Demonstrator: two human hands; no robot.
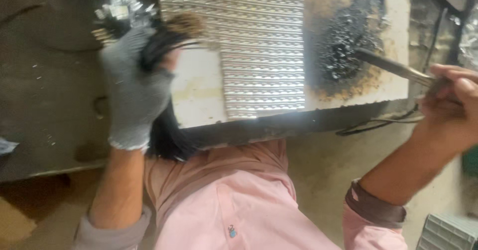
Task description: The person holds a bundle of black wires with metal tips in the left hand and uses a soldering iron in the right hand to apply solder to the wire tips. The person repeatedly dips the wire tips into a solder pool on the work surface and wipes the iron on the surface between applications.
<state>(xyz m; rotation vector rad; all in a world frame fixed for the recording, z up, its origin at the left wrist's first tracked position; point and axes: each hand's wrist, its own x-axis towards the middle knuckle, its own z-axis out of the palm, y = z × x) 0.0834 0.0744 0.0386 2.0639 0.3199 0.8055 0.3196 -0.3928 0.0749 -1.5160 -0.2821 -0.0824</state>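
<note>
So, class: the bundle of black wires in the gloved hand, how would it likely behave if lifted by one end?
The wires would probably droop: loose strands hang below the gloved left hand. Likely light, since one hand's grip carries the bundle. The metal tips fan apart, so strands may splay or slip out singly.

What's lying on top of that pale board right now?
On the pale board lie rows of ribbed metal strips and a burnt black patch, where the tool in the right hand touches. The gloved left hand and its wire bundle cover the board's left edge.
</note>
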